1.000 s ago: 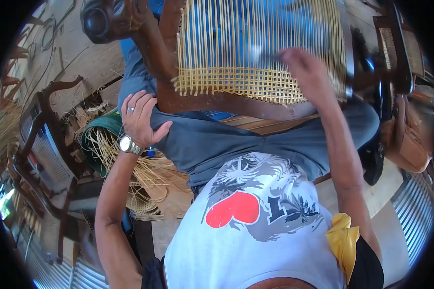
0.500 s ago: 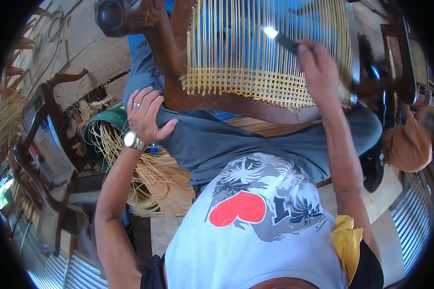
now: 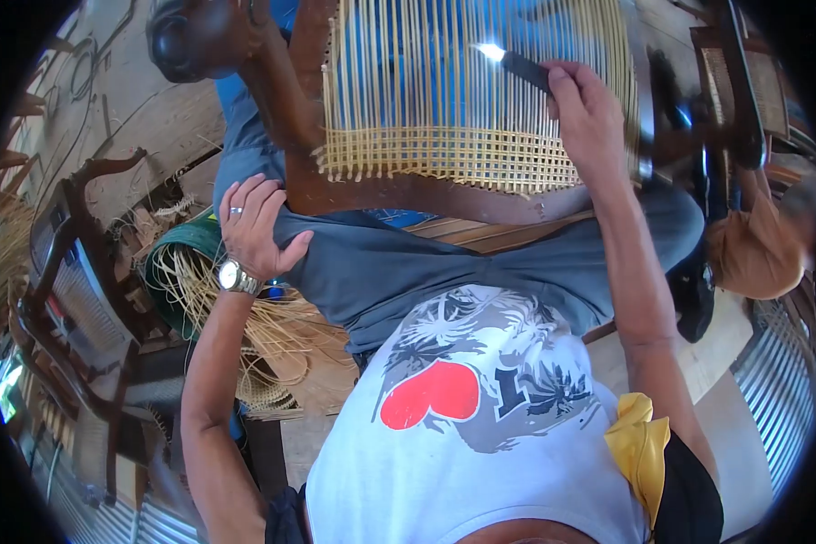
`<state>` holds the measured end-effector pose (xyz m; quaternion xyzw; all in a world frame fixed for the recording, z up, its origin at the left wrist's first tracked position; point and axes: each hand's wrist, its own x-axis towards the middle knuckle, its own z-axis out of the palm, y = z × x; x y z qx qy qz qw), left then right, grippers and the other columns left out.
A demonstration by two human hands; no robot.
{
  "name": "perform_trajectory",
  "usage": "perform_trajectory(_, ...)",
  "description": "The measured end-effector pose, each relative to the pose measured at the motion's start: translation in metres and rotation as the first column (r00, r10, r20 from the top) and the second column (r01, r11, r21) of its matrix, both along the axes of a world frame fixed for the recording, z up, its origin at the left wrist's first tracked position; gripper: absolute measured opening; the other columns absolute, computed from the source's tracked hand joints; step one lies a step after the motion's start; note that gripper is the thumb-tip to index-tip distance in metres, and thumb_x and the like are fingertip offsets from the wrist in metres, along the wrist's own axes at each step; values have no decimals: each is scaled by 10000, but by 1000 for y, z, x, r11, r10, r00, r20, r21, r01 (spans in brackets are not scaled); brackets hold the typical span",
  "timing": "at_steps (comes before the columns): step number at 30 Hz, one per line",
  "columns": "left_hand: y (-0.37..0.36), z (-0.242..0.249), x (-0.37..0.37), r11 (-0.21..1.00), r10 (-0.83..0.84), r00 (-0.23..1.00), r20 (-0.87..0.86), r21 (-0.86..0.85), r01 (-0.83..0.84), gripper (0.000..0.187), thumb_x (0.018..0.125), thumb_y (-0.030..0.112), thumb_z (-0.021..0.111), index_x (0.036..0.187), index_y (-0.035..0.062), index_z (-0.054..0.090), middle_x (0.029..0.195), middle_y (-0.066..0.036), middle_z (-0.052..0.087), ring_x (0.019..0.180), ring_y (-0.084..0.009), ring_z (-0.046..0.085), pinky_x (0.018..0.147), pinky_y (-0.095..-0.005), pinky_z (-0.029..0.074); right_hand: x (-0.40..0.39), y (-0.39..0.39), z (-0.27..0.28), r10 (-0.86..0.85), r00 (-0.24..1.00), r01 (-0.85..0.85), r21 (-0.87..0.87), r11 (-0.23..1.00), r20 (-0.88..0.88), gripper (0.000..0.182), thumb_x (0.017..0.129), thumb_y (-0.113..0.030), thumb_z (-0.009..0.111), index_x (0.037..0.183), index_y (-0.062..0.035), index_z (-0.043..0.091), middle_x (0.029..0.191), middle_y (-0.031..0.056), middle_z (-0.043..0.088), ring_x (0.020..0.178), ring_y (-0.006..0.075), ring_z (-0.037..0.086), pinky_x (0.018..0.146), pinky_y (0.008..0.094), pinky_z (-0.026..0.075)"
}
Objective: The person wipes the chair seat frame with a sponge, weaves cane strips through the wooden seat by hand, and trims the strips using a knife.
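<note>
A dark wooden chair frame (image 3: 444,201) lies across my lap, its seat strung with pale cane strands (image 3: 417,91). Crossing strands form a woven band (image 3: 444,156) along the near edge. My right hand (image 3: 589,118) is closed around the dark handle of a tool (image 3: 524,71), whose bright tip shines over the lengthwise strands. Whether the tip touches the cane I cannot tell. My left hand (image 3: 256,227), with a ring and a wristwatch (image 3: 236,276), rests with fingers spread on my grey-trousered thigh, beside the chair frame, holding nothing.
A green container (image 3: 159,295) with loose cane strands (image 3: 236,317) stands at the left. Further left is another dark chair with a cane panel (image 3: 91,299). A person in brown clothing (image 3: 757,249) is at the right, near more chair parts.
The whole view has shifted, so most things appear slightly further left. My right hand still grips the tool, which now lies flatter over the strands. My left hand stays on the thigh.
</note>
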<state>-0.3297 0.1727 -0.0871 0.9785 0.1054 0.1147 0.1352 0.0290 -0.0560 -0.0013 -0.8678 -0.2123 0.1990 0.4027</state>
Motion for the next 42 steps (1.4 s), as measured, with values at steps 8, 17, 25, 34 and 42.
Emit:
perform_trajectory(8, 3, 0, -1, 1000, -6, 1000, 18, -1, 6, 555, 781, 488, 669, 1068, 13, 673, 1154, -136, 667, 1186, -339, 582, 1097, -520, 348, 2, -26, -14, 171, 978, -174, -17, 985, -123, 280, 998, -252, 576, 1102, -36, 719, 725, 9, 590, 645, 95, 503, 585, 291, 416)
perform_trajectory(17, 0, 2, 0, 1000, 20, 1000, 20, 0, -20, 533, 772, 462, 680, 1077, 25, 669, 1165, -128, 663, 1197, -330, 578, 1102, -518, 345, -9, -20, -18, 439, 896, -444, -157, 882, -70, 274, 998, -242, 575, 1093, -34, 725, 710, 41, 604, 645, 111, 541, 591, 306, 435)
perform_trajectory(25, 0, 2, 0, 1000, 13, 1000, 23, -7, -13, 528, 772, 454, 684, 1077, 23, 669, 1163, -128, 663, 1198, -330, 577, 1102, -517, 345, -8, -10, -26, 458, 882, -469, -105, 877, -111, 293, 1010, -258, 556, 1114, -40, 721, 691, 6, 570, 598, 86, 484, 533, 281, 379)
perform_trajectory(34, -1, 1, 0, 1000, 16, 999, 36, -3, -16, 522, 780, 461, 680, 1064, 23, 677, 1158, -129, 668, 1193, -334, 580, 1099, -515, 349, -1, -8, -13, 285, 958, -287, -67, 956, -31, 280, 1006, -263, 580, 1100, -44, 727, 692, -4, 575, 605, 79, 495, 537, 274, 390)
perform_trajectory(42, -1, 2, 0, 1000, 12, 999, 45, 2, -12, 531, 789, 472, 669, 1060, 16, 676, 1152, -132, 672, 1184, -341, 585, 1096, -516, 351, -1, -15, -20, 176, 984, -176, 48, 983, 8, 308, 1013, -251, 560, 1103, 6, 704, 698, 28, 604, 639, 86, 544, 565, 273, 427)
